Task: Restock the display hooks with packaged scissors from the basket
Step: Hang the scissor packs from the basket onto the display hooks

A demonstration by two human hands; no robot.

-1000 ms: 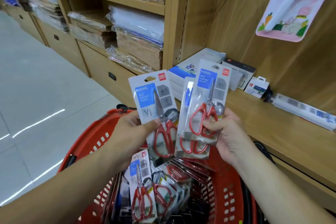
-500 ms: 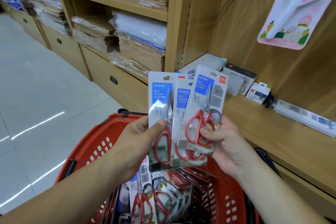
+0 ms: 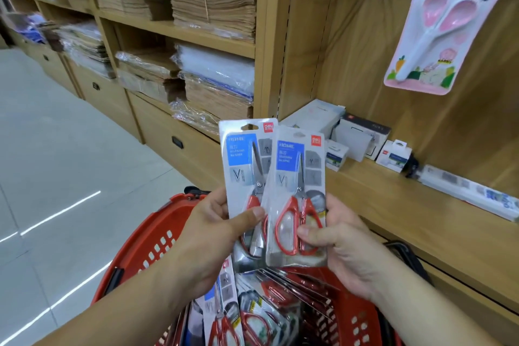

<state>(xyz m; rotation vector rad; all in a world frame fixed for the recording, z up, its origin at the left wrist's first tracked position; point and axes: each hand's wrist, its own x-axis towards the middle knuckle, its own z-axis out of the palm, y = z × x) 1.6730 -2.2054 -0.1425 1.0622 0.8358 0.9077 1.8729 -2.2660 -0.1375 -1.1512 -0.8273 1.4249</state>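
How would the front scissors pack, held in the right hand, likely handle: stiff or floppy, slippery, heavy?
Probably stiff: the front pack stands flat though the right hand pinches only its lower end. Its shiny plastic face may be slippery. The metal scissors inside likely make it heavy for a thin card.

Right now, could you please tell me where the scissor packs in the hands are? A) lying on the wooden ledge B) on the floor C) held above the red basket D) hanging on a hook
C: the left hand and right hand hold the scissor packs upright above the red basket.
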